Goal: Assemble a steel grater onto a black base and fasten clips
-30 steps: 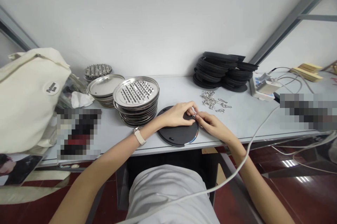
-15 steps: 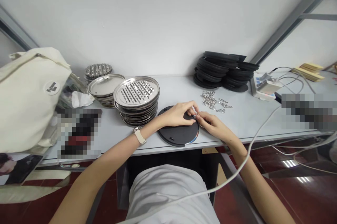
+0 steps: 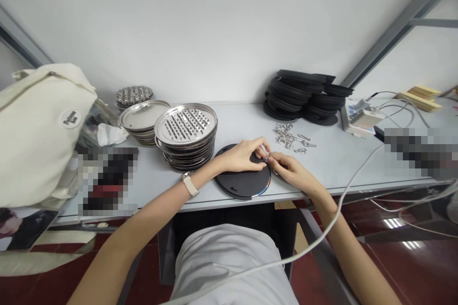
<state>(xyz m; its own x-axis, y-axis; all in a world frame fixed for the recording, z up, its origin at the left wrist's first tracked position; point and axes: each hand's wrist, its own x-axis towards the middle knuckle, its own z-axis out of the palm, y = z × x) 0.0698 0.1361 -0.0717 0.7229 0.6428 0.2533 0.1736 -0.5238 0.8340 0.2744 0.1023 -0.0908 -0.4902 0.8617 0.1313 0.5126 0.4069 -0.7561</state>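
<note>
A round black disc [image 3: 240,183] with a shiny metal rim lies flat near the table's front edge. My left hand [image 3: 243,154] rests on its far right part, fingers pinched on a small metal ring [image 3: 265,158] at the disc's edge. My right hand [image 3: 289,168] meets it from the right, fingers also closed on that ring. A small heap of silver metal rings and clips [image 3: 290,137] lies just behind my hands.
Stacks of perforated steel discs [image 3: 186,134] and plain steel discs [image 3: 142,120] stand to the left. Stacks of black discs [image 3: 304,96] sit at the back right. A cream cloth bag [image 3: 39,128] fills the left. A white cable [image 3: 343,190] crosses my right arm.
Both hands stay at the disc's right edge; the fingers shifted only slightly around the small ring.
</note>
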